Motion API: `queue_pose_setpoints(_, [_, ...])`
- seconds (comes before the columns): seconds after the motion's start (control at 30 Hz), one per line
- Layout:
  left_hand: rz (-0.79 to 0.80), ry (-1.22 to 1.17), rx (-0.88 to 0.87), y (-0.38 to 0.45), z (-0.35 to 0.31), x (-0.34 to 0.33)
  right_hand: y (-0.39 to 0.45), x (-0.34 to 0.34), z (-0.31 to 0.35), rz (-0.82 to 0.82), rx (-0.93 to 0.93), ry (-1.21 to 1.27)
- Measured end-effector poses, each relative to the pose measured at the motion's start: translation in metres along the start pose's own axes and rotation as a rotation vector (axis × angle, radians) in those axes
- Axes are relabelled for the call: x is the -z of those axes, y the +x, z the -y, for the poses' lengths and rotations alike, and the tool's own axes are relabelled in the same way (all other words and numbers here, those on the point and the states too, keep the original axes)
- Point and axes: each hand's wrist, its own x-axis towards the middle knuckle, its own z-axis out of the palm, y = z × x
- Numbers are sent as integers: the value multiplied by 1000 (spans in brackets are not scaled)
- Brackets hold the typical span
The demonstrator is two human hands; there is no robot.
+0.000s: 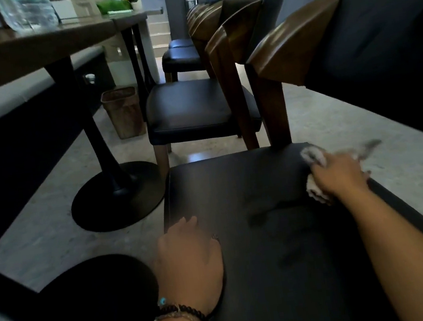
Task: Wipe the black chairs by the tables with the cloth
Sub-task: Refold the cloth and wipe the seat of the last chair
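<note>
Right hand (340, 174) grips the crumpled pale cloth (316, 174), pressing it on the far right corner of the nearest black padded chair seat (267, 233), arm stretched forward; wiping of this seat looks underway, and next likely calls for sweeping back across it. Left hand (191, 264) rests flat, fingers loosely together, on the seat's near left edge.

A brown wastebasket (124, 112) stands beside the table's black pedestal base (117, 196).
</note>
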Motion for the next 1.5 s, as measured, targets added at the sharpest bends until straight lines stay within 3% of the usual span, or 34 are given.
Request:
queue_pose_setpoints(0.13, [-4, -18, -2, 0, -1, 0, 18, -18, -4, 69, 24, -160])
queue_pose_setpoints(0.3, [-2, -17, -4, 0, 0, -1, 11, -17, 16, 37, 105, 55])
queue_pose_setpoints(0.4, [-3, -24, -7, 0, 1, -1, -18, -23, 61, 178, 300, 180])
queue_pose_setpoints(0.47, [-5, -24, -12, 0, 1, -2, -40, -38, 94, 186, 501, 131])
queue_pose_setpoints(0.53, [-9, -26, -15, 0, 2, -2, -49, -51, 111, 137, 574, 27])
queue_pose_setpoints(0.63, [-7, -27, -25, 1, 4, -4, -21, -51, 98, 62, 300, -4])
queue_pose_setpoints(0.73, [-17, -30, -20, 2, 5, -5, 22, -37, 52, -113, 45, -98])
queue_pose_setpoints(0.83, [-17, -30, -20, 1, 6, -5, 50, -33, 25, -1, -66, -134])
queue_pose_setpoints(0.93, [-11, -27, -21, 1, 5, -5, 63, -35, 33, 64, -55, -175])
queue_pose_setpoints(1.17, [3, -36, -22, 0, 4, -3, 22, -40, 101, 144, 201, -46])
queue_pose_setpoints(1.37, [-33, -88, -10, 1, 7, -4, -70, -77, 210, 226, 764, -127])
queue_pose_setpoints(1.5, [-80, -118, -12, 3, 9, -7, -39, -83, 220, 295, 704, -78])
